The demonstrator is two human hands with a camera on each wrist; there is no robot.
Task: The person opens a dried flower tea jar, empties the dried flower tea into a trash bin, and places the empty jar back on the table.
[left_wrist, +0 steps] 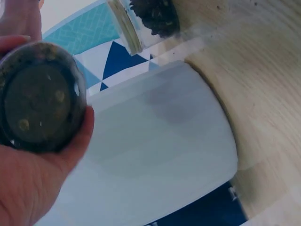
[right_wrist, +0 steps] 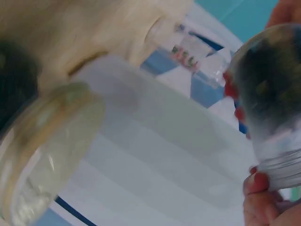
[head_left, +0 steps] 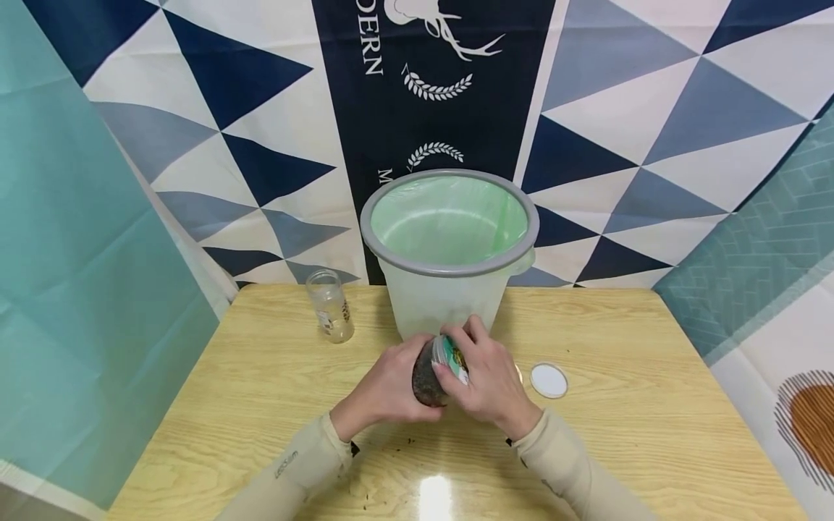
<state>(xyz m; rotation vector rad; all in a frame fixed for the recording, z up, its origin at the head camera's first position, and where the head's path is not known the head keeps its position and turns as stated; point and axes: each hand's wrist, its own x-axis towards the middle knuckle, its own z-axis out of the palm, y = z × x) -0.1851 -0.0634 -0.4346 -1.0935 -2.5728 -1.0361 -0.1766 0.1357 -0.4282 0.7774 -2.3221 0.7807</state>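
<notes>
Between both hands a clear jar (head_left: 426, 380) with dark, crumbly contents is held tilted in front of the bin. My left hand (head_left: 397, 383) grips its body, fingers and thumb curled round the side. The right hand (head_left: 485, 373) holds the mouth end, its fingers round a green patterned lid (head_left: 454, 356). In the left wrist view the round base of the jar (left_wrist: 40, 99) faces the camera, with the left hand (left_wrist: 28, 183) beneath it. From the right wrist, fingertips (right_wrist: 257, 182) show at the threaded neck of the jar (right_wrist: 273, 89).
A whitish bin (head_left: 443, 297) with a grey rim and green liner stands just behind the hands. To its left is a clear glass (head_left: 331, 307). A white disc (head_left: 549, 380) lies right of the right hand, near a second, gold-lidded jar (left_wrist: 153, 16). Dark specks dot the table (head_left: 260, 405).
</notes>
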